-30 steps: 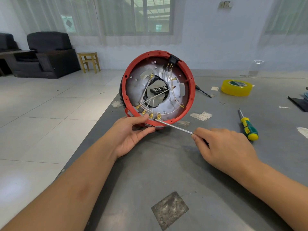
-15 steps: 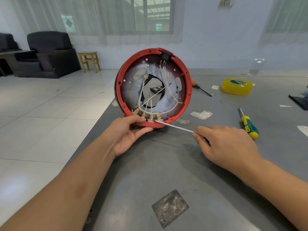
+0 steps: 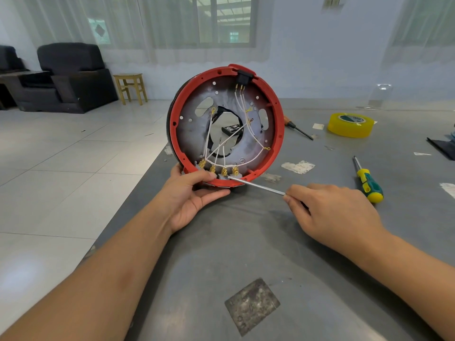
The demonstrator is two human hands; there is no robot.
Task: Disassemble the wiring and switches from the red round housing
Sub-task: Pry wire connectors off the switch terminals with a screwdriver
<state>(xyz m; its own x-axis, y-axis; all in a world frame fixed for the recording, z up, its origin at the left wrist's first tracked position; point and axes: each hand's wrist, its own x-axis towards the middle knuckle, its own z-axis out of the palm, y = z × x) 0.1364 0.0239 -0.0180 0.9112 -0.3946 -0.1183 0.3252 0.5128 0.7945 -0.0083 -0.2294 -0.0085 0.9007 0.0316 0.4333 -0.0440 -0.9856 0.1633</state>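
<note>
— Housing, red and round: who has hold of it?
— The left hand grips its bottom rim, standing it on edge at the grey table's near-left part, open side facing us.
— And the right hand?
— Fingers curled round a thin screwdriver, tip at the brass terminals where white wires meet.
— Beyond that?
— A yellow-green screwdriver and yellow tape roll lie to the right.

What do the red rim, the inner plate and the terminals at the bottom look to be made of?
Red rim: likely moulded plastic, matte, with moulded tabs and holes. Inner plate: probably sheet metal, dull grey with heat-like discolouring and punched slots. Terminals: brass-coloured metal, shiny, crimped onto the white wires.
</note>
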